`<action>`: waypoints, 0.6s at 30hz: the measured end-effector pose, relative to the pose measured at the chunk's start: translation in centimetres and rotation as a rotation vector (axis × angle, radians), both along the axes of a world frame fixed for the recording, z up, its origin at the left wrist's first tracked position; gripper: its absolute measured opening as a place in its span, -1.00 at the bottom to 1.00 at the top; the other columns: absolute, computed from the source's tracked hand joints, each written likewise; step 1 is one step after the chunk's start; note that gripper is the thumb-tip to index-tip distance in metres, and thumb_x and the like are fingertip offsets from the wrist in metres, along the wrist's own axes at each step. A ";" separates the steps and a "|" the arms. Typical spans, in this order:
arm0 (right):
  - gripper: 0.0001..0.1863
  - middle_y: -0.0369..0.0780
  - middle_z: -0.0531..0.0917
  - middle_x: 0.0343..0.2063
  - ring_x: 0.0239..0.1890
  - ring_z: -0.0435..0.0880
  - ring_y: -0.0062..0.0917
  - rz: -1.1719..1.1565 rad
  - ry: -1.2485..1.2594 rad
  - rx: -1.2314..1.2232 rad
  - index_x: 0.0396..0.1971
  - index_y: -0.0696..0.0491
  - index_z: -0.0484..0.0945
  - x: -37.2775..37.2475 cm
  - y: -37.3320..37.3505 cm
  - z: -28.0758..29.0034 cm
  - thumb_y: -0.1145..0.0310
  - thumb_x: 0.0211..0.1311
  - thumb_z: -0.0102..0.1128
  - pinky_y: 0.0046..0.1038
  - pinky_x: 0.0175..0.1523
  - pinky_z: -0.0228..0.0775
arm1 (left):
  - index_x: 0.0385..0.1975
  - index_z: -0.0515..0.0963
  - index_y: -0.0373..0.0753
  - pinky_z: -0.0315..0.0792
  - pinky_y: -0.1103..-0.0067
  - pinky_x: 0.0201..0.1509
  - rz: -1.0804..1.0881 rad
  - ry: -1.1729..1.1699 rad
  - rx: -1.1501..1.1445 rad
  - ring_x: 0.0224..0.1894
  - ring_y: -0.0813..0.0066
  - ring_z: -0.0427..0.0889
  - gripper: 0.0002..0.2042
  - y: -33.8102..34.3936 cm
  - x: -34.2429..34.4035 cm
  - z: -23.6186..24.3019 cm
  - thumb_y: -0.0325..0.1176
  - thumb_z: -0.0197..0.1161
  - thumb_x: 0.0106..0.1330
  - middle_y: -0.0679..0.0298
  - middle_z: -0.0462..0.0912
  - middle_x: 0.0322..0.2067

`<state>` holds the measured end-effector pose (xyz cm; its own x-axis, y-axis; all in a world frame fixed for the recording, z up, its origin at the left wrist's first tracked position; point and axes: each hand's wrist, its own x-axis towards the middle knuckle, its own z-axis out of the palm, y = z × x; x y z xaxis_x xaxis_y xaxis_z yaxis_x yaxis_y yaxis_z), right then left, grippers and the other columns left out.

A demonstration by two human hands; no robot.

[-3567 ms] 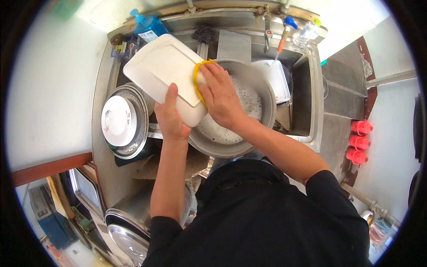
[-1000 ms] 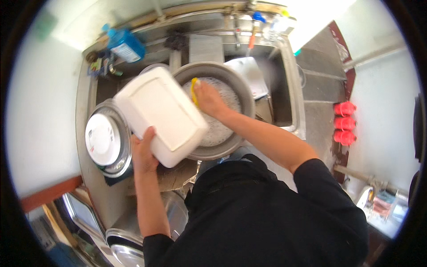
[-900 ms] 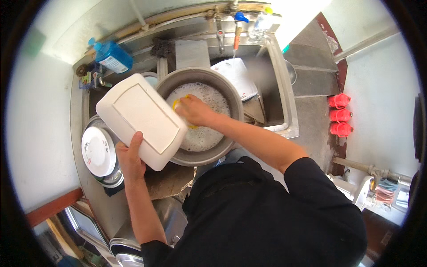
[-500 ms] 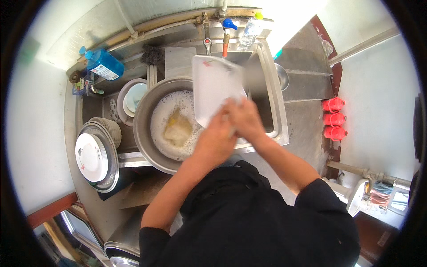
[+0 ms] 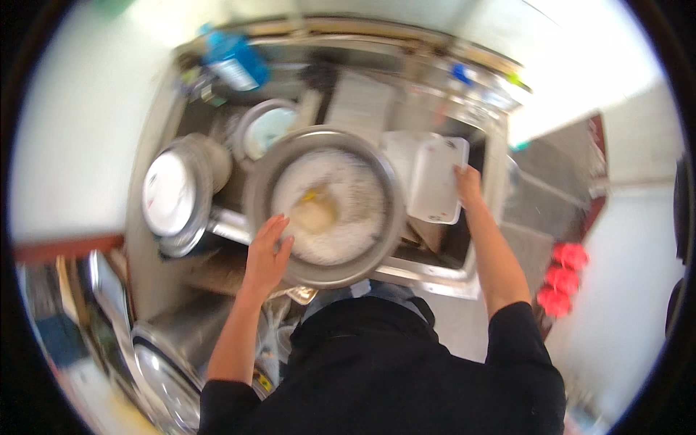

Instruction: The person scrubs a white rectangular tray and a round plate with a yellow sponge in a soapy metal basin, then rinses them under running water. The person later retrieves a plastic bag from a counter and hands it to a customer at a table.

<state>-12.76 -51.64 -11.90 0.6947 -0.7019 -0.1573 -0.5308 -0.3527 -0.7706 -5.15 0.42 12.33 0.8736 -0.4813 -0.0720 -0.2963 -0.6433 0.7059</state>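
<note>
My right hand [image 5: 468,183] grips the right edge of a white rectangular dish [image 5: 438,185] with small marks near its rim. The dish is held over the right sink basin [image 5: 464,250]. Just left of it, partly covered, shows another white dish [image 5: 397,151]. My left hand [image 5: 268,255] is empty, its fingers apart, at the near left rim of a large round metal basin [image 5: 395,217]. Foamy water [image 5: 355,192] fills that basin, and a pale yellowish thing, blurred, lies in the middle of the foam.
Left of the basin, white plates [image 5: 167,192] rest on a metal tray beside a plate stack. A light-blue bowl [image 5: 270,132] sits behind. A blue bottle [image 5: 235,64] stands at the back left; red containers [image 5: 565,279] are at the right wall.
Both hands were together on the white dish. My left hand has let go and moved left to the basin rim; my right has carried the dish right. The view has turned.
</note>
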 end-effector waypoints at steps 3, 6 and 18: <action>-0.72 -0.18 0.71 -0.28 -0.31 0.66 -0.50 0.020 -0.043 0.500 -0.09 0.24 0.60 3.2 1.2 -3.6 0.33 0.40 0.13 -0.38 -0.10 0.53 | 0.11 0.51 -0.40 0.50 0.51 0.09 0.438 0.275 -0.159 0.01 0.41 0.63 -0.66 5.8 0.7 1.1 -0.40 0.19 0.38 0.09 0.63 0.03; -0.71 -0.19 0.69 -0.24 -0.25 0.67 -0.46 0.021 -0.062 0.691 -0.03 0.21 0.58 3.8 1.3 -4.0 0.33 0.39 0.12 -0.36 -0.13 0.54 | 0.11 0.51 -0.44 0.53 0.56 0.05 0.803 0.348 -0.496 -0.02 0.48 0.62 -0.63 12.3 2.1 -0.6 -0.35 0.23 0.39 0.13 0.64 -0.01; -0.62 -0.15 0.56 0.08 0.07 0.56 -0.47 0.446 -0.323 -0.338 0.16 0.15 0.46 4.7 18.2 19.3 0.55 0.35 0.05 -0.49 0.10 0.43 | 0.20 0.28 -0.41 0.51 0.17 0.12 1.544 0.336 -1.078 0.04 -0.01 0.48 -0.47 32.5 14.5 -13.8 -0.24 0.28 0.37 -0.09 0.41 0.06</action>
<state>-8.01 -33.43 7.39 0.9065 -0.3094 0.2872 -0.0376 -0.7369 -0.6750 9.37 32.88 -1.52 0.5387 0.6388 -0.5493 0.2360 0.5115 0.8262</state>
